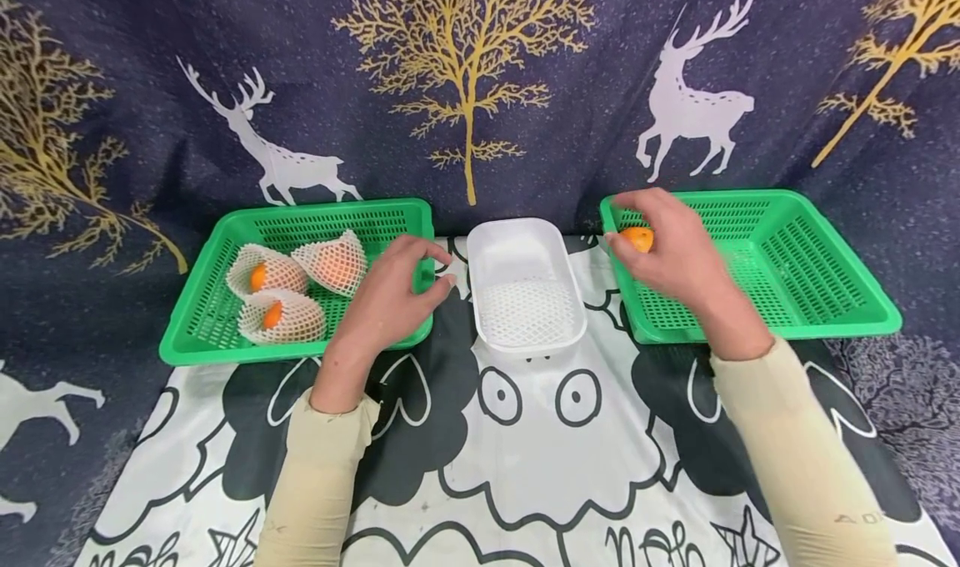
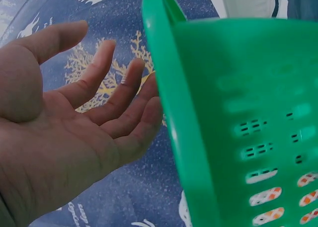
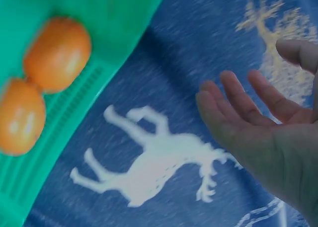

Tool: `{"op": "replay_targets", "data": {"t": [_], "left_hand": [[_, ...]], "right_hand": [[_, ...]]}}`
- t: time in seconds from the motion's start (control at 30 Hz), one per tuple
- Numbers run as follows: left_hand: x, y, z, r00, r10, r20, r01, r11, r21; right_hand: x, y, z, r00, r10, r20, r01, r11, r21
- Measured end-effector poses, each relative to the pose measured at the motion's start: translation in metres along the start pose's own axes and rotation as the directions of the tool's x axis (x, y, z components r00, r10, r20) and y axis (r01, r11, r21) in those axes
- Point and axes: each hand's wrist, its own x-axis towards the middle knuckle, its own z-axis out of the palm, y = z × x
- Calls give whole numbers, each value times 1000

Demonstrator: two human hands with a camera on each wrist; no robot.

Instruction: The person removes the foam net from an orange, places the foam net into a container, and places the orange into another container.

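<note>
At nine o'clock, the left green basket (image 1: 225, 300) held three net-wrapped oranges (image 1: 281, 288). Left hand (image 1: 393, 288) hovered over its right rim, fingers relaxed, gripping nothing. At centre lay the white tray (image 1: 525, 288). At three o'clock, right hand (image 1: 663, 246), fingers loose, hovered beside bare oranges (image 3: 42, 83) in the right green basket (image 1: 795, 275).

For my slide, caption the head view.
Left hand open beside left basket; right hand over right basket, orange beneath.

Glossy perforated plastic basket (image 1: 840, 321), foam-net sleeves (image 1: 283, 317), matt printed cloth (image 1: 525, 467)
</note>
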Motion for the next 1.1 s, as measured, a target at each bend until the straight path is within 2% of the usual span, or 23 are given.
{"op": "replay_targets", "data": {"t": [0.13,0.47,0.7,0.87,0.97,1.1], "left_hand": [[-1,0,-4,1000,-9,-12,9,1000,3],[-1,1,-6,1000,-5,-20,5,1000,10],[-3,0,-7,999,9,-44,-9,1000,14],[-3,0,-9,999,11,-36,-11,1000,17],[-3,0,-11,999,8,-41,-7,1000,24],[-4,-2,-13,999,-6,-51,7,1000,28]], "right_hand": [[-9,-20,18,996,-65,-69,67,997,30],[-20,-63,52,972,-186,-140,207,967,151],[-23,-93,70,963,-241,-124,264,935,235],[-21,-112,82,950,-288,-122,312,905,289],[-20,-122,91,939,-324,-112,343,888,307],[-21,-132,104,930,-358,-77,364,880,304]]}}
